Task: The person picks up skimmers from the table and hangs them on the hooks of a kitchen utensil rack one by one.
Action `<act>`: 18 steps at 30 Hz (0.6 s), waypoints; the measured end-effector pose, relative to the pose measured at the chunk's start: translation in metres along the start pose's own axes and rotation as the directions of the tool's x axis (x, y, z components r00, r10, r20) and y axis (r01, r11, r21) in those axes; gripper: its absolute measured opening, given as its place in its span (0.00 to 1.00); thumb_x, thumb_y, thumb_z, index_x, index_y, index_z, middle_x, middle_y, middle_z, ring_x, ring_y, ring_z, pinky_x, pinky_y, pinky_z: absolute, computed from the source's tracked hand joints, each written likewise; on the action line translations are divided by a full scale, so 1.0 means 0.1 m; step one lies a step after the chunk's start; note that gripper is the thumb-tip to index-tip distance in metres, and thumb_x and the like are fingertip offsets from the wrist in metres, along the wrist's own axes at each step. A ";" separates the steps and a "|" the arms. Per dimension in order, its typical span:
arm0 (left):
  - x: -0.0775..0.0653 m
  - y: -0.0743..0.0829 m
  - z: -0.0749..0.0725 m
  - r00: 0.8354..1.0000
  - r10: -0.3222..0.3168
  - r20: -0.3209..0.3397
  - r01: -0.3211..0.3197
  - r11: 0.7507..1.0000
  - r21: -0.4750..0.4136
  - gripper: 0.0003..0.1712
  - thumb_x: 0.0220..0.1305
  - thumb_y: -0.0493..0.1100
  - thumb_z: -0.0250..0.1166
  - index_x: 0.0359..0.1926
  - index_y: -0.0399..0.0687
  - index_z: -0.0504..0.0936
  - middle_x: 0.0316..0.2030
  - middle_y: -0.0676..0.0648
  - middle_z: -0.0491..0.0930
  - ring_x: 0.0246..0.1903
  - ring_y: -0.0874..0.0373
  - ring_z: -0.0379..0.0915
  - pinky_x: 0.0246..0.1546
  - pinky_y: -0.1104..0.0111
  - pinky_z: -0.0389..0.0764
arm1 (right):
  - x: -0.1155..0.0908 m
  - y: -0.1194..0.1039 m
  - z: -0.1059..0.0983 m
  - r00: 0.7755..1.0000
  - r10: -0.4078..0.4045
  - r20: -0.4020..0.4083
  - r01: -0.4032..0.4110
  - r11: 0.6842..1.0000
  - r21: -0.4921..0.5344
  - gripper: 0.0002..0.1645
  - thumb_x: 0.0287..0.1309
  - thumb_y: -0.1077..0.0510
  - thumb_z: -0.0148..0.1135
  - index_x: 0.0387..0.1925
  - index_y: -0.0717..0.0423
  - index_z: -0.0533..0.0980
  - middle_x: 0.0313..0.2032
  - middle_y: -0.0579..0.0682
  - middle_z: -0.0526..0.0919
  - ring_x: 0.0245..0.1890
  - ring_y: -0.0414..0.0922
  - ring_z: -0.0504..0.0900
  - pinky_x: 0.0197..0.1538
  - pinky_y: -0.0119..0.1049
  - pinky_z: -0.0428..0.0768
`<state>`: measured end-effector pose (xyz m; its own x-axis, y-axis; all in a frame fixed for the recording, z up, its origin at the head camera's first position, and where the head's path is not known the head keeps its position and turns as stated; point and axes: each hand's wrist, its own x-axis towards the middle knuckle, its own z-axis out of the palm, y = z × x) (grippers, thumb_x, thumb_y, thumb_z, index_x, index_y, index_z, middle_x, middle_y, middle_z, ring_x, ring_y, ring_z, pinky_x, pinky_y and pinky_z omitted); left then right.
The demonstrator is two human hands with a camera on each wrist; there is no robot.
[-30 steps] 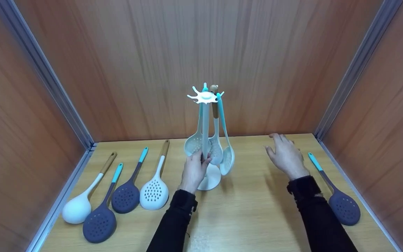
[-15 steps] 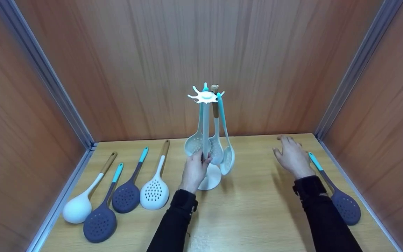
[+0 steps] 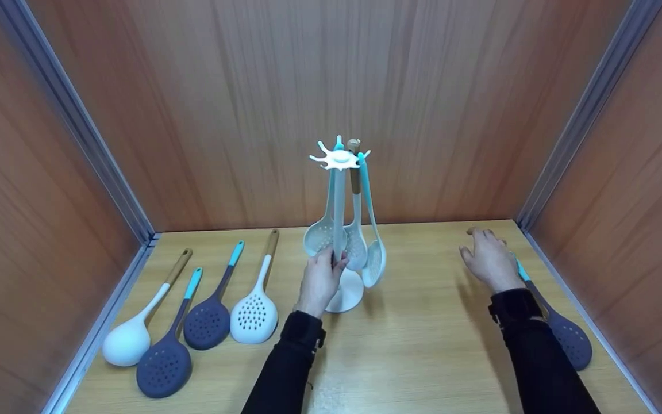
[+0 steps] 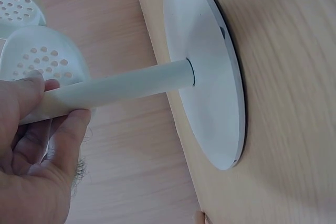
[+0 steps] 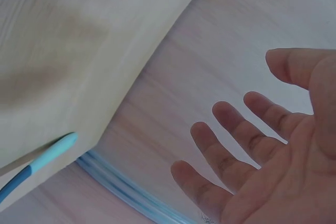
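My left hand (image 3: 320, 280) grips the white post of a utensil stand (image 3: 340, 160); thumb and fingers pinch the post (image 4: 126, 85) in the left wrist view. From the stand's hooks hang a white slotted ladle (image 3: 318, 234), a wooden-handled perforated utensil (image 3: 356, 247) and another with a turquoise handle (image 3: 374, 264). My right hand (image 3: 491, 261) hovers over the right side of the table, its fingers spread and holding nothing in the right wrist view. Beside and partly behind it lies a dark skimmer (image 3: 571, 340), whose turquoise handle (image 5: 55, 149) is apart from the fingers.
On the left lie a white ladle (image 3: 127, 342) with a wooden handle, two dark skimmers, one nearer (image 3: 163, 368) and one farther (image 3: 207, 325), and a white skimmer (image 3: 254, 317). Wood panels (image 3: 451, 115) wall in the table (image 3: 400, 356) at the back and sides.
My right hand has moved to the right and slightly nearer, now covering part of the skimmer's turquoise handle in the head view. The left hand keeps its grip on the post.
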<state>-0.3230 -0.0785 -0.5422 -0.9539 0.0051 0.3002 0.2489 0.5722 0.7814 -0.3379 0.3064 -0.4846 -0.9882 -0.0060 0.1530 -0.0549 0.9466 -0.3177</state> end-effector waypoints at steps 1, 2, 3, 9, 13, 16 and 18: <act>0.00 0.00 0.00 1.000 0.003 0.000 -0.003 1.000 0.001 0.04 0.87 0.40 0.71 0.54 0.45 0.88 0.49 0.42 0.92 0.51 0.46 0.94 0.54 0.48 0.95 | 0.01 0.02 0.00 1.000 0.010 0.008 -0.010 1.000 0.003 0.34 0.91 0.49 0.58 0.82 0.66 0.71 0.75 0.77 0.78 0.69 0.79 0.81 0.64 0.79 0.85; 0.00 0.00 0.00 1.000 0.006 0.000 -0.006 1.000 0.000 0.04 0.87 0.40 0.71 0.54 0.45 0.87 0.49 0.42 0.92 0.51 0.45 0.94 0.54 0.47 0.95 | 0.01 0.04 0.01 1.000 0.022 0.018 -0.022 1.000 0.005 0.34 0.91 0.48 0.58 0.83 0.65 0.70 0.76 0.76 0.77 0.70 0.79 0.81 0.65 0.80 0.84; 0.00 -0.01 0.00 1.000 0.011 -0.002 -0.011 1.000 0.001 0.04 0.87 0.40 0.71 0.54 0.45 0.87 0.49 0.42 0.92 0.51 0.45 0.94 0.55 0.47 0.95 | 0.01 0.06 0.01 0.999 0.033 0.027 -0.033 0.999 0.007 0.34 0.91 0.48 0.57 0.83 0.64 0.70 0.77 0.76 0.77 0.71 0.79 0.80 0.66 0.81 0.83; 0.00 -0.01 0.00 1.000 0.020 -0.003 -0.020 1.000 0.011 0.03 0.87 0.40 0.70 0.54 0.46 0.87 0.48 0.43 0.92 0.52 0.45 0.94 0.56 0.46 0.95 | 0.04 0.19 0.03 0.996 0.071 0.060 -0.071 0.997 0.005 0.35 0.91 0.47 0.57 0.84 0.64 0.68 0.79 0.77 0.74 0.72 0.81 0.78 0.67 0.83 0.81; -0.01 -0.01 0.00 1.000 0.026 -0.007 -0.026 1.000 0.016 0.03 0.87 0.39 0.71 0.54 0.46 0.86 0.48 0.43 0.92 0.51 0.46 0.93 0.55 0.46 0.95 | 0.04 0.28 0.03 0.994 0.081 0.069 -0.081 0.997 -0.004 0.36 0.90 0.47 0.57 0.83 0.65 0.68 0.78 0.77 0.74 0.71 0.82 0.78 0.66 0.83 0.81; -0.01 -0.01 0.00 0.998 0.052 -0.019 -0.052 0.998 0.021 0.03 0.86 0.39 0.71 0.53 0.45 0.86 0.47 0.43 0.92 0.50 0.45 0.93 0.54 0.45 0.95 | 0.03 0.33 0.03 0.991 0.099 0.087 -0.099 0.995 -0.001 0.36 0.89 0.47 0.56 0.84 0.64 0.67 0.80 0.77 0.72 0.72 0.83 0.77 0.66 0.84 0.81; -0.02 -0.01 0.00 0.997 0.074 -0.029 -0.074 0.997 0.025 0.03 0.86 0.39 0.71 0.52 0.45 0.86 0.47 0.42 0.92 0.50 0.44 0.93 0.54 0.44 0.94 | 0.02 0.36 0.03 0.988 0.112 0.104 -0.113 0.994 0.004 0.37 0.90 0.47 0.56 0.85 0.64 0.66 0.81 0.77 0.71 0.73 0.83 0.75 0.66 0.85 0.81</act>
<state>-0.3211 -0.0791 -0.5431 -0.9275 0.0239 0.3731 0.3142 0.5908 0.7431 -0.3426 0.3399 -0.4983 -0.9976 0.0668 0.0183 0.0568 0.9399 -0.3367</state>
